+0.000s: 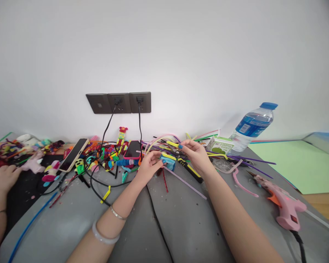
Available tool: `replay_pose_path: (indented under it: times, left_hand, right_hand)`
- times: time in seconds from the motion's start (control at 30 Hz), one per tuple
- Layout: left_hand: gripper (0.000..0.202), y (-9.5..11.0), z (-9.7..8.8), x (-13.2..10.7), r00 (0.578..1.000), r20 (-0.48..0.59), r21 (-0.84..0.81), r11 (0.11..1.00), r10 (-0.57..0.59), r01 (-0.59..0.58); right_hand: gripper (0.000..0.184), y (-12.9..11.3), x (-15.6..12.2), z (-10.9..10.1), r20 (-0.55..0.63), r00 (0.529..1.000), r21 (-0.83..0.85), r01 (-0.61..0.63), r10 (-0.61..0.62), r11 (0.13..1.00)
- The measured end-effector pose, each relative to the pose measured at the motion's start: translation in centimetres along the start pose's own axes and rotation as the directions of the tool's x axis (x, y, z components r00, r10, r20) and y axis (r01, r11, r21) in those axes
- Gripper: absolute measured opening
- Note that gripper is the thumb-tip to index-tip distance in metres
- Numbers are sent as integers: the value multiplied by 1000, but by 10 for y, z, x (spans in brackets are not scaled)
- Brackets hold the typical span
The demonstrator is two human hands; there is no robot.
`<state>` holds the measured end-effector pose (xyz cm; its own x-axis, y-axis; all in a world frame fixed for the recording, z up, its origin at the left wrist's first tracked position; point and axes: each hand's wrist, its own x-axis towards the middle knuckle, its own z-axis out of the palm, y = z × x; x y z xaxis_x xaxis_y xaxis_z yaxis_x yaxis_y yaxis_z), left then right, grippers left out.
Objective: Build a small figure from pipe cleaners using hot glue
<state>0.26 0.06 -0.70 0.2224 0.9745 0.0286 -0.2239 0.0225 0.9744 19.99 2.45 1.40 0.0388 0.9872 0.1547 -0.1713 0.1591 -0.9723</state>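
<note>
At frame centre, over a smooth grey desk below a white wall, hands pinch a fuzzy blue-and-yellow piece (left) and slim yellow strip (right).

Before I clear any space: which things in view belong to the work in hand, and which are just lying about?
In use, or likely so:
blue-and-yellow piece in the left hand
yellow piece in the right hand
probably pliers, glue gun

Apparently just lying about:
water bottle
pink-edged phone
cream-edged phone
small box
</note>
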Motion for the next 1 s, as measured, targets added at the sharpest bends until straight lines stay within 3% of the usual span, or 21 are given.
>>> replay_pose_path:
  times: [0.17, 0.3, 0.5, 0.63, 0.87, 1.0]
  left_hand:
    - [37, -4, -2, 1, 1000, 23, 19, 1000, -2, 2]
    - [39, 0, -2, -3, 980, 185, 25, 997, -78, 75]
    - [37, 8, -4, -10, 847, 494, 190, 975, -196, 115]
    - [32, 6, -4, -12, 776, 567, 347, 935, -276, 79]
    - [28, 4, -4, -11, 800, 569, 529, 829, -190, -180]
    - [37, 6, -4, -14, 804, 566, 569, 792, -184, -219]
  right_hand:
    - [30, -1, -1, 1, 17, 999, -49, 32, -32, 998]
    - [28, 0, 0, -2, -17, 999, -46, 40, -41, 998]
    - [24, 5, 3, -6, -30, 998, -10, 54, -54, 999]
    - [22, 7, 4, -8, -43, 997, -26, 58, -59, 998]
    - [22, 5, 4, -9, -67, 996, 1, 53, -53, 999]
    - [25, 4, 4, -9, -48, 998, -8, 28, -28, 1000]
